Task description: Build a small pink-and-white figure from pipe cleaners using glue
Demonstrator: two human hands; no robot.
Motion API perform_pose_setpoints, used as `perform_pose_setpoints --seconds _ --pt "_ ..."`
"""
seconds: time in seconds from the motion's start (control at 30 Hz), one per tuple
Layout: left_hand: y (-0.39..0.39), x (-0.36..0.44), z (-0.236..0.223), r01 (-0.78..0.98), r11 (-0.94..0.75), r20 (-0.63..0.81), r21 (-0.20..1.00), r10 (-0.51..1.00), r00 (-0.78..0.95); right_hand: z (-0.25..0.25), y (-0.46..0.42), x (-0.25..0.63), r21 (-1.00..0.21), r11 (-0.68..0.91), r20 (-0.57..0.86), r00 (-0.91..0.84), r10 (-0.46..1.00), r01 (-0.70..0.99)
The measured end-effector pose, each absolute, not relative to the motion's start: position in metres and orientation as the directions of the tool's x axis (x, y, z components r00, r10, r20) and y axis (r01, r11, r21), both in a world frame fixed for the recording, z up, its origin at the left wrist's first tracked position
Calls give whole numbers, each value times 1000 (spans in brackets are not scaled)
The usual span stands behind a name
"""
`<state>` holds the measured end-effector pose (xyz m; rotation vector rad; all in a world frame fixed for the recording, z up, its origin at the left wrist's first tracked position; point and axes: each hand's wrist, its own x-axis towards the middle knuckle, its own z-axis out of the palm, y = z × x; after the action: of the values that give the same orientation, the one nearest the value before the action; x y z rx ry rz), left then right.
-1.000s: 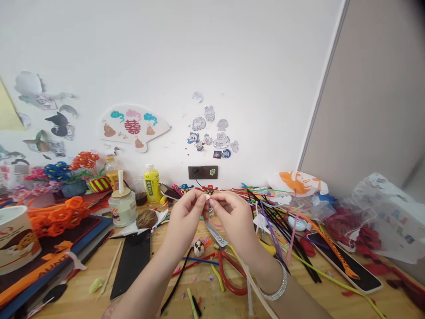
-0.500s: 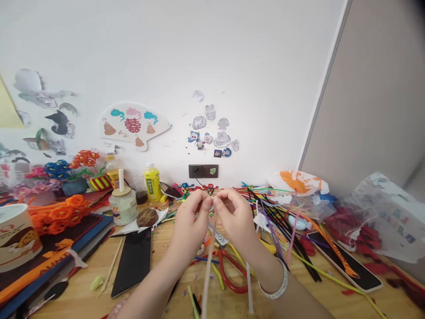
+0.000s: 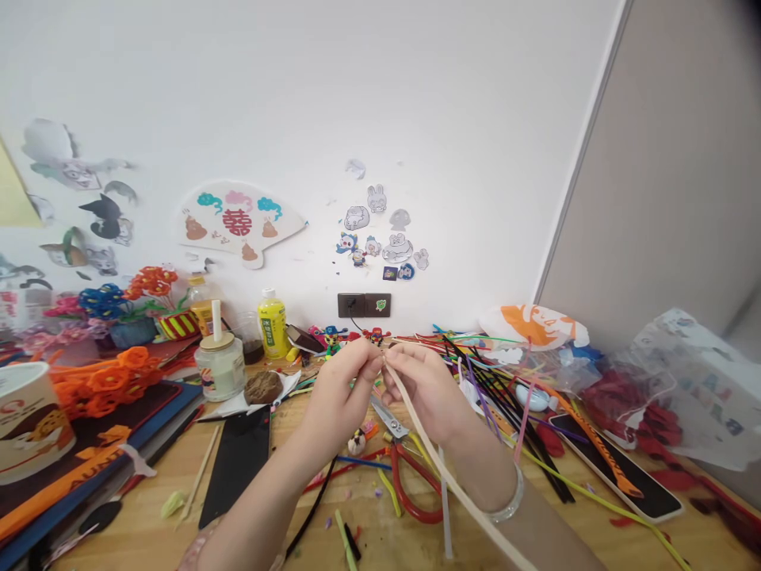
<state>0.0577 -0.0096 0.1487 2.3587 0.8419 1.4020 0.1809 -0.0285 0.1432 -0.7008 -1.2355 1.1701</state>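
Above the middle of the desk, my left hand (image 3: 345, 388) and my right hand (image 3: 426, 392) meet fingertip to fingertip. Both pinch the end of a cream pipe cleaner (image 3: 417, 422); its very tip is hidden by my fingers. The long free part slants down across my right wrist toward the bottom edge. Below my hands lie scissors with red handles (image 3: 397, 484), their blades pointing away from me. A small pale bead-like piece (image 3: 357, 441) rests on the desk near my left wrist.
At left are a black phone (image 3: 236, 468), a glass jar (image 3: 219, 369), a paper cup (image 3: 29, 424) and orange pipe-cleaner flowers (image 3: 112, 385). Loose coloured pipe cleaners (image 3: 487, 396), another phone (image 3: 618, 468) and plastic bags (image 3: 695, 381) crowd the right side.
The pipe cleaner's free length has swung from hanging nearly straight down to slanting right over my right wrist. My right hand has turned slightly, with its fingers still pinched.
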Motion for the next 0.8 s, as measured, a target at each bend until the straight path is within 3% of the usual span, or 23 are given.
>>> perform_pose_setpoints --seconds 0.1,0.17,0.23,0.33,0.57,0.8 --pt "-10 60 147 345 -782 718 520 618 320 139 -32 175 -815 564 579 244 778 132" --pt "-10 62 147 363 -767 725 529 631 275 137 -35 171 -695 619 717 290 634 367" --pt "-11 62 146 375 -755 732 538 639 235 135 -36 168 -622 642 778 262 571 449" --pt "-12 60 147 369 -745 733 555 649 206 133 -36 165 -634 657 768 229 598 408" --pt "-13 60 149 383 -746 734 545 645 212 138 -35 166 -807 565 589 174 789 169" --pt "-12 58 150 460 -748 752 479 620 224 140 -37 169 -768 596 638 210 741 235"
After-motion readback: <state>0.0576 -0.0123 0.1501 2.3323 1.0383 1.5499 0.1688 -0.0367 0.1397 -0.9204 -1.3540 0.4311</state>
